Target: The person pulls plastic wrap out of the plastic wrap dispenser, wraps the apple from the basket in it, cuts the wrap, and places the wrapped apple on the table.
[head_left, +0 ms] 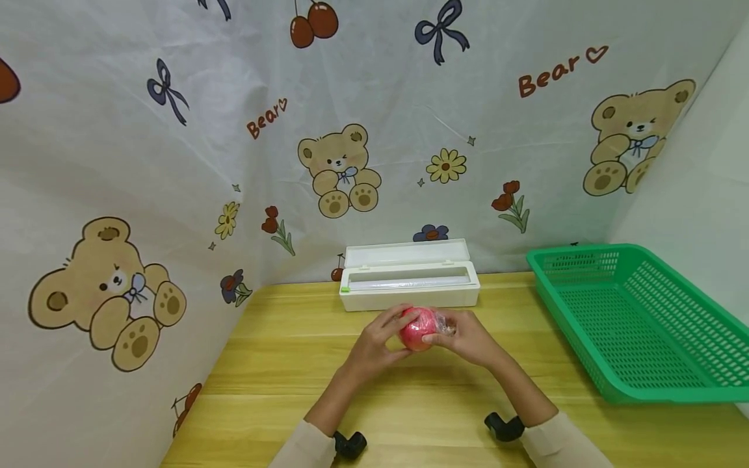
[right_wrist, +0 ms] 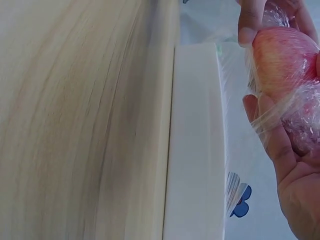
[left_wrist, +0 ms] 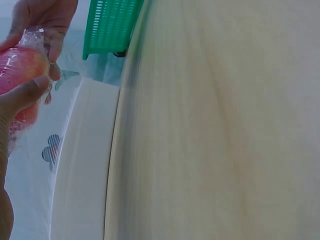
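Observation:
A red apple (head_left: 417, 330) in clear plastic wrap is held above the table, between both hands. From the left, my left hand (head_left: 376, 340) grips it, fingers over the top and thumb beneath. My right hand (head_left: 471, 338) holds its right side, where the film bunches up. The right wrist view shows the apple's streaked red and yellow skin (right_wrist: 282, 57) and crumpled plastic wrap (right_wrist: 306, 112) by the right palm. Behind the hands stands a white cling film box (head_left: 409, 299), its lid raised and a roll of film inside.
A green perforated basket (head_left: 614, 364) stands on the right of the wooden table (head_left: 281, 377). Behind the table hangs a white cloth (head_left: 386, 84) printed with bears, bows and flowers. Black wrist mounts show at both sleeves.

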### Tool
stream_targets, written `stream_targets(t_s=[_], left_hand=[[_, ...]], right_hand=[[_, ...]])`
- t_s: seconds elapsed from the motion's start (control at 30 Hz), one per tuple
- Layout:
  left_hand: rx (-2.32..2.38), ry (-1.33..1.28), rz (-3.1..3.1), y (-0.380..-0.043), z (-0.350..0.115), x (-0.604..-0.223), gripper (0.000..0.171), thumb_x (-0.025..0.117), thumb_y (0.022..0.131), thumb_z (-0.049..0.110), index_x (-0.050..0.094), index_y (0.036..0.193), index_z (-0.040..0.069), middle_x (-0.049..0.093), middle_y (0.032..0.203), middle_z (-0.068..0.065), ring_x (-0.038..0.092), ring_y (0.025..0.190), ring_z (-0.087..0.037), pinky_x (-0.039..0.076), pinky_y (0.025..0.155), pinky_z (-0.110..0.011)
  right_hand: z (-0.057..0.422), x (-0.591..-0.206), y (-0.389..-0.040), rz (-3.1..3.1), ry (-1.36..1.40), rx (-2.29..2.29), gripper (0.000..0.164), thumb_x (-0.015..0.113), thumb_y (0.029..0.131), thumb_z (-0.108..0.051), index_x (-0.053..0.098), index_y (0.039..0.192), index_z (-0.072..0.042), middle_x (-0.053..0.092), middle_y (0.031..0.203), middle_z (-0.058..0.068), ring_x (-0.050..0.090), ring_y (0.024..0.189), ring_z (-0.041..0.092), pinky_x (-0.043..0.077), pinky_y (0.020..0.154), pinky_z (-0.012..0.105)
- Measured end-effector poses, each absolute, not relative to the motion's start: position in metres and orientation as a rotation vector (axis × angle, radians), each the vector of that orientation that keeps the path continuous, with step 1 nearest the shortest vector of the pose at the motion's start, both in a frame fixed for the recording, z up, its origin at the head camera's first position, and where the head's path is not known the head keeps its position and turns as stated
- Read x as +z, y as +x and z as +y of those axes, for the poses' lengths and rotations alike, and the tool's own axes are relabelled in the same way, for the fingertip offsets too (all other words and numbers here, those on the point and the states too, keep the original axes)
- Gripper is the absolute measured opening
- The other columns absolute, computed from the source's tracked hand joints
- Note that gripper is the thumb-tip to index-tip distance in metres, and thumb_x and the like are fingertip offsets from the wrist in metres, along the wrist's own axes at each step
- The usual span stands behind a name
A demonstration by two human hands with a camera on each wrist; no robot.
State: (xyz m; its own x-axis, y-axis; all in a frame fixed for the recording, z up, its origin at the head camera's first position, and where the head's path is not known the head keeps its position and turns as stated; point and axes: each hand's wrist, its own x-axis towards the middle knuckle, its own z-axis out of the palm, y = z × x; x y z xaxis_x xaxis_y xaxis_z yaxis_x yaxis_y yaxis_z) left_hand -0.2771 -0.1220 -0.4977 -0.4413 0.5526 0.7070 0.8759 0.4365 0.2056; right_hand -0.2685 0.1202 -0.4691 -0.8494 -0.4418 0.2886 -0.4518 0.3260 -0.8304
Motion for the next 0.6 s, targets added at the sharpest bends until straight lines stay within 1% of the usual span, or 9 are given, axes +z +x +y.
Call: stream_targets(t_s=[0.2, 0.33, 0.47, 0.6], left_hand=[[-0.768, -1.209, -2.153, -0.2769, -0.1233, -0.4934, 0.078, 0.094, 0.073, 0.016, 0.059, 0.143, 0.015, 0.054, 0.143, -0.010, 0.056, 0.130, -0.023, 0.048, 0.104, -0.026], [-0.760, -1.209, -2.155, -0.2771, -0.1238, -0.4928, 0.080, 0.094, 0.071, 0.015, 0.058, 0.143, 0.014, 0.055, 0.143, -0.011, 0.056, 0.130, -0.024, 0.049, 0.103, -0.026], [-0.750, -1.213, -2.141, -0.2772, -0.1246, -0.4933, 0.081, 0.095, 0.070, 0.014, 0.059, 0.142, 0.012, 0.056, 0.141, -0.012, 0.057, 0.128, -0.025, 0.050, 0.101, -0.027], [-0.768, -1.213, -2.150, -0.2768, -0.1258, -0.4960, 0.080, 0.096, 0.069, 0.013, 0.060, 0.141, 0.011, 0.058, 0.139, -0.013, 0.058, 0.126, -0.026, 0.052, 0.100, -0.027]], right_hand=[[0.1195, -0.4681, -0.2678, -2.597, 0.817, 1.598, 0.059, 0.082, 0.088, -0.034, 0.064, 0.134, -0.001, 0.071, 0.122, 0.010, 0.068, 0.102, 0.020, 0.059, 0.083, 0.026], [0.1203, -0.4669, -0.2666, -2.601, 0.812, 1.570, 0.064, 0.082, 0.087, -0.035, 0.062, 0.136, 0.000, 0.070, 0.125, 0.012, 0.068, 0.101, 0.020, 0.058, 0.082, 0.024], [0.1217, -0.4649, -0.2653, -2.545, 0.825, 1.445, 0.072, 0.085, 0.082, -0.039, 0.061, 0.139, -0.001, 0.067, 0.132, 0.014, 0.069, 0.105, 0.025, 0.060, 0.084, 0.030], [0.1229, -0.4632, -0.2630, -2.469, 0.873, 1.368, 0.076, 0.089, 0.077, -0.038, 0.061, 0.140, -0.005, 0.065, 0.136, 0.011, 0.069, 0.110, 0.029, 0.061, 0.087, 0.037]])
